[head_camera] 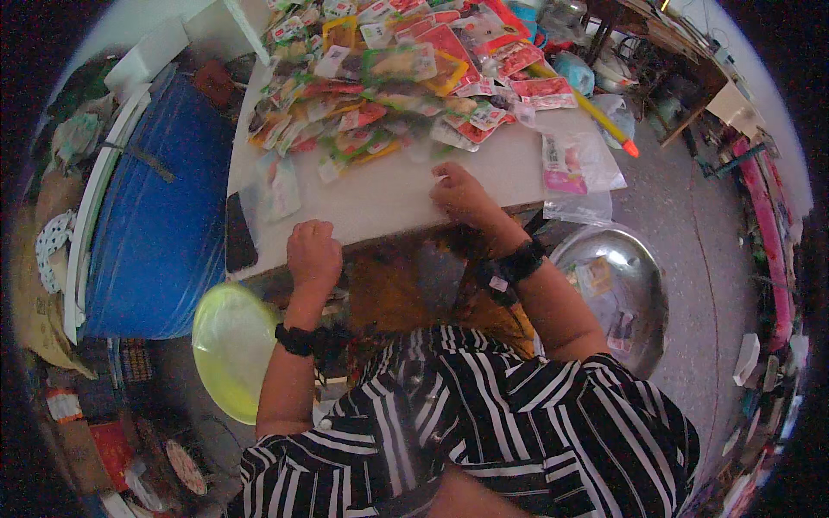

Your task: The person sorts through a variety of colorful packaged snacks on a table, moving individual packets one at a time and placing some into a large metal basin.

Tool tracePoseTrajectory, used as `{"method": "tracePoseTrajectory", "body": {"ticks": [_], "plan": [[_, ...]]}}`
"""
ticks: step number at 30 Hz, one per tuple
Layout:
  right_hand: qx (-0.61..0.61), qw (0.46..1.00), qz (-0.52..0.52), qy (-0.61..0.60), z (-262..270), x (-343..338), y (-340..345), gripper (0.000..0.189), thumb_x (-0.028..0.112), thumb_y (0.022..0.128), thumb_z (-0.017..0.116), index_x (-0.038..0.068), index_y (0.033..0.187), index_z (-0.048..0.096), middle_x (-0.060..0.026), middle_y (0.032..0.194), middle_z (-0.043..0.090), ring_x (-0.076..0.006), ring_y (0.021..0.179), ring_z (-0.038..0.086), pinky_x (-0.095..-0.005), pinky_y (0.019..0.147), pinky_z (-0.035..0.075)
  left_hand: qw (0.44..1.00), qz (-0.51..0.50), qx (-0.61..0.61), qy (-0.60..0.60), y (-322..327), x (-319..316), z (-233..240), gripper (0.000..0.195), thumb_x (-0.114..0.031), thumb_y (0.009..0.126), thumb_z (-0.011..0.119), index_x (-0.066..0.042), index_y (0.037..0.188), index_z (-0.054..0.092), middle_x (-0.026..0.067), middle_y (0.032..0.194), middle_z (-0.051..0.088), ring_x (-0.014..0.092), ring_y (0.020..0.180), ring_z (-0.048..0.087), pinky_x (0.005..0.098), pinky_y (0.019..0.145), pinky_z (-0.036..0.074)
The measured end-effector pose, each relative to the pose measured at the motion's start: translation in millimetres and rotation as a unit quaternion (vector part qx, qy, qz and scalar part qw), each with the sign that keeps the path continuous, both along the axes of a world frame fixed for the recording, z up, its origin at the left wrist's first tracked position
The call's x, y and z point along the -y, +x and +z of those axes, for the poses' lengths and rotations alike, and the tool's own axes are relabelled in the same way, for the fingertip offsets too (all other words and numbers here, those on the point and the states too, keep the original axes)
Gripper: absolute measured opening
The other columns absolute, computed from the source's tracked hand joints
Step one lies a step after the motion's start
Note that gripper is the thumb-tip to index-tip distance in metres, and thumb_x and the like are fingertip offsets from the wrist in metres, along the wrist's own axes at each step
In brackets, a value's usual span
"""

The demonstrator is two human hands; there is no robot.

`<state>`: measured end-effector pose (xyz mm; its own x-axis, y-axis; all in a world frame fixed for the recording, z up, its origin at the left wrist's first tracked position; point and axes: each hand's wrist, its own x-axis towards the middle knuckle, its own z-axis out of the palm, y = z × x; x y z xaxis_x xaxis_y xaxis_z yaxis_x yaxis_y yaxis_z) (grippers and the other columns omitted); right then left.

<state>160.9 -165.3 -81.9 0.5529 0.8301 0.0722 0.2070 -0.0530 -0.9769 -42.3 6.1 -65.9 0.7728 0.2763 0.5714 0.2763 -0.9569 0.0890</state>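
My left hand (314, 254) is at the front edge of a white table (388, 201), its fingers curled and their tips hidden. Just beyond it lies a clear plastic bag (280, 188). My right hand (461, 195) is over the table further right, with bent fingers near a small pale spot; whether it pinches something is too blurred to tell. Ahead of both hands spreads a large heap of small printed plastic food packets (363, 110), mostly green, yellow and red. A clear bag with a pink label (565, 165) lies at the table's right edge.
Below the table on the left is a yellow-green plastic basin (233, 353). A shiny metal basin (638, 285) with a few packets inside stands on the right. A yellow stick with an orange tip (605, 123) juts past the table's right side. A blue panel (165, 213) stands left.
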Motion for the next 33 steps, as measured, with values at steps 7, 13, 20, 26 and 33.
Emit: {"method": "tracePoseTrajectory", "body": {"ticks": [7,13,20,26,33], "plan": [[-0.062,0.996,-0.052,-0.031,-3.8,-31.7,-25.1,0.026,0.016,0.067,0.055,0.002,0.088,0.050,-0.0078,0.073,0.054,-0.0180,0.064,0.054,-0.0307,0.055,0.043,0.917,-0.079,0.059,-0.386,53.3,38.9,6.8,0.015,-0.011,0.067,0.052,-0.001,0.078,0.049,0.0095,0.073,0.051,0.020,0.064,0.049,0.0288,0.060,0.040],[-0.007,0.998,0.000,-0.068,-4.4,-34.8,-20.6,0.022,0.018,0.071,0.050,0.000,0.084,0.050,-0.0035,0.070,0.051,-0.0120,0.060,0.049,-0.0240,0.052,0.041,0.881,-0.066,0.043,-0.467,75.6,41.4,-4.7,0.020,-0.019,0.069,0.056,0.000,0.075,0.050,0.0070,0.068,0.052,0.014,0.062,0.048,0.0259,0.058,0.040],[-0.160,0.985,0.068,0.020,18.2,-20.3,-34.5,0.019,0.012,0.071,0.049,-0.001,0.085,0.049,-0.0038,0.069,0.051,-0.0114,0.061,0.050,-0.0234,0.052,0.042,0.853,-0.052,0.037,-0.517,74.6,47.1,-0.1,0.024,-0.024,0.070,0.056,-0.001,0.073,0.050,0.0058,0.065,0.052,0.013,0.060,0.048,0.0254,0.056,0.039],[-0.063,0.996,0.045,-0.039,5.8,-31.0,-28.5,0.017,0.011,0.070,0.049,-0.002,0.082,0.050,-0.0050,0.067,0.051,-0.0106,0.062,0.049,-0.0234,0.054,0.041,0.874,-0.036,0.021,-0.483,77.4,49.0,5.9,0.021,-0.023,0.072,0.053,-0.002,0.072,0.050,0.0053,0.063,0.052,0.012,0.059,0.047,0.0251,0.055,0.039],[-0.120,0.991,0.050,-0.018,5.1,-27.8,-25.2,0.020,0.018,0.074,0.049,0.000,0.083,0.050,-0.0053,0.071,0.051,-0.0109,0.066,0.050,-0.0230,0.055,0.042,0.858,-0.079,0.056,-0.504,79.7,35.9,-18.1,0.020,-0.021,0.076,0.045,-0.002,0.076,0.052,0.0057,0.064,0.052,0.013,0.059,0.048,0.0261,0.056,0.039]]}}
